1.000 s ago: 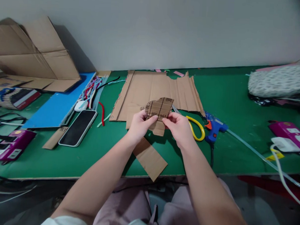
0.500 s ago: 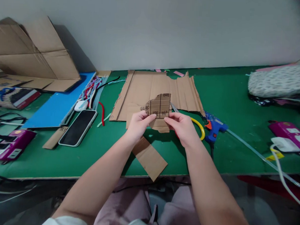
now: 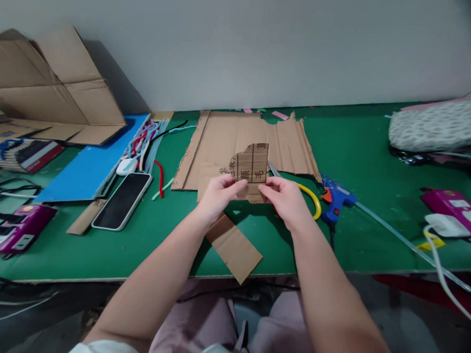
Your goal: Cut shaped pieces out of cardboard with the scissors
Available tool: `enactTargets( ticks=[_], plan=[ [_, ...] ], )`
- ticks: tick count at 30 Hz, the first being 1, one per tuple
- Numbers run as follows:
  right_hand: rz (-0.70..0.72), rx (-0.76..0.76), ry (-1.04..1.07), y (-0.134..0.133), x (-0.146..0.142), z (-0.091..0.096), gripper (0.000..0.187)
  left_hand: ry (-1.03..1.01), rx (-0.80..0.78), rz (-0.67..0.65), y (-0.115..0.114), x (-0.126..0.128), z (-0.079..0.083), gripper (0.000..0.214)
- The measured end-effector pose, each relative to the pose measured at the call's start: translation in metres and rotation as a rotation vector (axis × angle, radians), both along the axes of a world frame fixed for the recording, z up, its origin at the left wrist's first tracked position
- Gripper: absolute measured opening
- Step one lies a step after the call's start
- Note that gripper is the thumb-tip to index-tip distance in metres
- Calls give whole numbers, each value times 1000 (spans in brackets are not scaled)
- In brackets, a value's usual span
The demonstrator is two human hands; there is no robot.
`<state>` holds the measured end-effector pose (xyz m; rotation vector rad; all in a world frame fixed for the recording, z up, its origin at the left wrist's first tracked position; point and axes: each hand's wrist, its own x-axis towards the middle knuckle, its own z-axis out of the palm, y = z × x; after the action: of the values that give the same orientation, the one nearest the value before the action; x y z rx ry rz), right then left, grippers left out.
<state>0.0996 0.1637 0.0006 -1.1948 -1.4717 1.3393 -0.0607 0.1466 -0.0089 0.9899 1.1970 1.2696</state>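
Between my two hands is a small piece of cardboard, printed with black characters and lines, its upper left edge cut in a curve. My left hand pinches its lower left side, thumb on the near face. My right hand pinches the lower right side the same way. Scissors with a yellow handle lie partly hidden behind my right hand. Below my left hand a plain cardboard strip rests on the green table. A large torn cardboard sheet lies flat behind the held piece.
A blue glue gun with a long clear glue stick lies to the right. On the left are a phone, a blue board, pipe cleaners and a folded cardboard box. Purple power strips sit at both sides.
The printed cardboard piece has tilted slightly, its printed face showing a little taller and its lower flap less. Both hands keep their pinch in nearly the same place.
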Motion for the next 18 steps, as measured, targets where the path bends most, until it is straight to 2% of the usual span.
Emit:
enactTargets(
  ticks=[3,7,14,18],
  plan=[
    [-39,43,-32,1,-3,-4,10,1,13,-41,-1,3,2,20],
    [-63,85,-58,1,-7,-7,9,5,36,-12,0,4,2,17],
    [-26,82,-20,3,-4,-8,10,14,24,6,3,2,-3,23],
    [-53,97,-25,4,-5,-12,8,17,-4,-17,2,2,-4,26]
  ],
)
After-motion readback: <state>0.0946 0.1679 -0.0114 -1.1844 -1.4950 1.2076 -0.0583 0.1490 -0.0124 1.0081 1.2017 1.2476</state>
